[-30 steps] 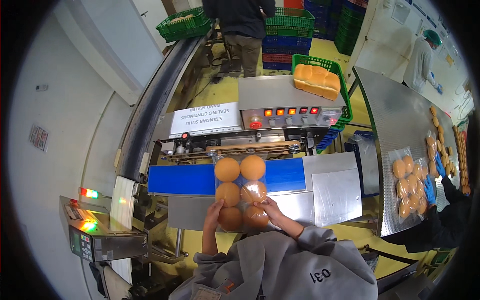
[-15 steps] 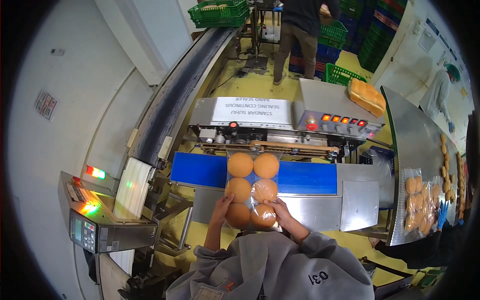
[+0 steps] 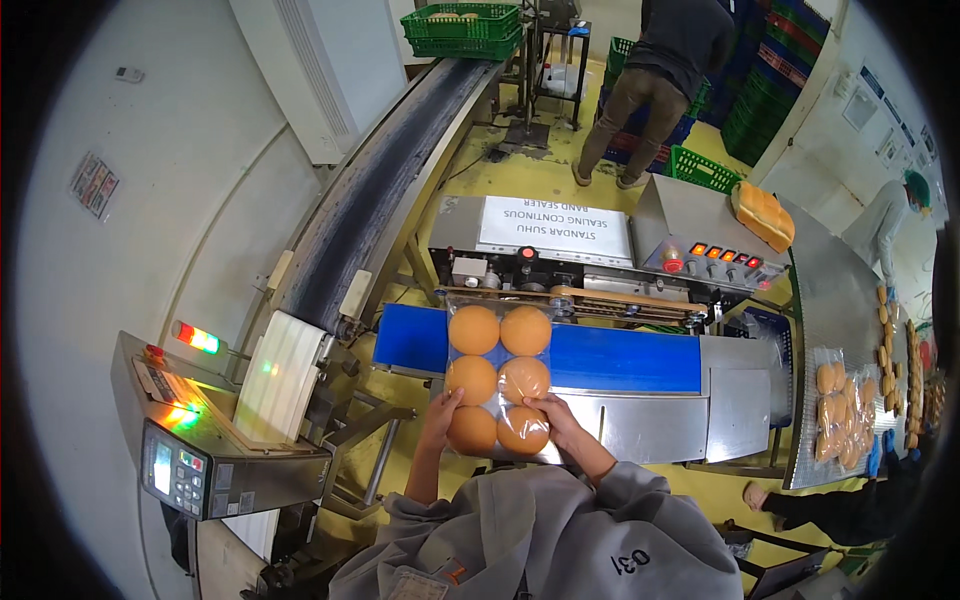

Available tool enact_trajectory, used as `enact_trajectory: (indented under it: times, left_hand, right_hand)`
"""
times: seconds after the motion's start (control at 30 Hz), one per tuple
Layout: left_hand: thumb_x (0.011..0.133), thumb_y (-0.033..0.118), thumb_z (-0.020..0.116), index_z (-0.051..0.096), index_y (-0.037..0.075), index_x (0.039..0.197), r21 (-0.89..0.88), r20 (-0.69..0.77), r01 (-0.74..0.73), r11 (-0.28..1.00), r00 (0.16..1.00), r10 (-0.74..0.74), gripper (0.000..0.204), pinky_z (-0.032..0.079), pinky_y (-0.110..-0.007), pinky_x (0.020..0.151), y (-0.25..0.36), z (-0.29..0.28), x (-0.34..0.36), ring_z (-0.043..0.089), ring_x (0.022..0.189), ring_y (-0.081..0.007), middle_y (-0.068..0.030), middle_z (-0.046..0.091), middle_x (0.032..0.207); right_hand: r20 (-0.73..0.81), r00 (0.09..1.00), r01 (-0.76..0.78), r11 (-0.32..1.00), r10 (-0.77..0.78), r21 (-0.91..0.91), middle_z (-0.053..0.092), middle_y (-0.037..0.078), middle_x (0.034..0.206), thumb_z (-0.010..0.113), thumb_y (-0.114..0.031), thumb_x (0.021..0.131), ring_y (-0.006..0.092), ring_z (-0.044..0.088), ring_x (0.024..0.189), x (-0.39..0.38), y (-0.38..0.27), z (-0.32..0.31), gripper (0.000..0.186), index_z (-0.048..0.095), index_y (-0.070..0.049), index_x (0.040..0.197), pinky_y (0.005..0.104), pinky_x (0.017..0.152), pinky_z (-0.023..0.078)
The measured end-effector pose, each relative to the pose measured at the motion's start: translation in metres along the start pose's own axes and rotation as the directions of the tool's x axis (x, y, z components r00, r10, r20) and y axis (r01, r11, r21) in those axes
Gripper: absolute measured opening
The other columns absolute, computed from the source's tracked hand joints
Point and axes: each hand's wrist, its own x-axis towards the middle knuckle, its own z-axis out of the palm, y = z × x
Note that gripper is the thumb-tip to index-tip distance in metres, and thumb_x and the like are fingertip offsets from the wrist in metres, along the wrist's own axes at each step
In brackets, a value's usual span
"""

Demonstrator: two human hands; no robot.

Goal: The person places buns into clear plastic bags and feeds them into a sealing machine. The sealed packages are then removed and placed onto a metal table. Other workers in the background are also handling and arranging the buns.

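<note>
A clear plastic bag of six round golden buns is between my hands, its far end at the band rail of the steel sealing machine. My left hand grips the bag's lower left side, and my right hand grips its lower right side. Beneath and beyond the bag runs a blue conveyor belt with a steel shelf along its near edge. A loaf of bread rests on top of the machine's control box, above lit switches.
A dark conveyor runs up the left to green crates, beside a control unit. A dark-clothed person stands behind the machine. At right, bagged buns lie on a steel table, with other people around it.
The view has shifted, bringing more of the left conveyor and its crates in. The person behind has stepped rightward and bent over. The bag stays gripped in both hands, slightly higher relative to the belt.
</note>
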Motion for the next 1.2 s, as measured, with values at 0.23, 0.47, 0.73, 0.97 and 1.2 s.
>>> enact_trajectory:
  times: [0.23,0.47,0.73,0.97,1.2]
  left_hand:
    - [0.083,0.024,0.055,0.054,-0.002,0.095,-0.052,-0.057,0.049,0.997,0.997,-0.051,0.029,0.046,-0.024,0.063,0.003,-0.033,-0.006,0.056,0.072,-0.0114,-0.0065,0.059,0.085]
    - [0.083,0.024,0.055,0.054,-0.001,0.098,-0.094,-0.186,0.008,0.996,0.982,-0.025,0.029,0.046,-0.024,0.066,-0.022,-0.068,-0.018,0.056,0.076,-0.0113,-0.0054,0.058,0.086]
    - [0.080,0.020,0.059,0.048,-0.002,0.105,-0.068,-0.235,-0.027,0.997,0.972,0.010,0.035,0.046,-0.027,0.071,-0.040,-0.118,-0.107,0.056,0.083,-0.0147,-0.0085,0.056,0.094]
    - [0.082,0.022,0.053,0.053,0.000,0.096,-0.348,-0.605,-0.076,0.935,0.779,-0.162,0.026,0.046,-0.031,0.069,-0.107,-0.180,-0.250,0.056,0.079,-0.0203,-0.0105,0.055,0.092]
    - [0.081,0.027,0.051,0.053,0.002,0.092,-0.312,-0.918,-0.529,0.789,0.382,-0.107,0.028,0.046,-0.029,0.064,-0.103,-0.313,-0.311,0.056,0.077,-0.0205,-0.0100,0.055,0.089]
  right_hand:
    - [0.045,0.998,-0.045,0.998,0.047,-0.044,0.058,0.011,0.086,0.064,-0.010,0.073,0.0190,0.059,0.077,0.005,0.004,0.036,0.027,0.051,0.000,0.093,0.0318,0.070,0.050]
    - [0.082,0.993,-0.072,0.994,0.079,-0.087,0.058,0.010,0.085,0.063,-0.009,0.073,0.0179,0.059,0.076,0.006,0.015,0.066,0.024,0.051,0.000,0.092,0.0297,0.067,0.050]
    - [0.272,0.953,0.042,0.826,0.137,-0.563,0.059,0.006,0.091,0.065,-0.014,0.074,0.0149,0.056,0.084,0.017,0.085,0.095,0.033,0.053,0.000,0.101,0.0275,0.075,0.045]
    - [0.432,0.758,-0.016,0.675,0.490,-0.738,0.056,0.009,0.098,0.058,-0.033,0.080,0.0165,0.053,0.089,0.001,0.113,0.126,0.045,0.047,0.000,0.108,0.0281,0.079,0.042]
    - [0.386,0.822,-0.009,0.687,0.419,-0.727,0.057,0.008,0.093,0.054,-0.035,0.082,0.0154,0.054,0.083,0.014,0.113,0.110,0.038,0.050,-0.002,0.100,0.0273,0.074,0.043]
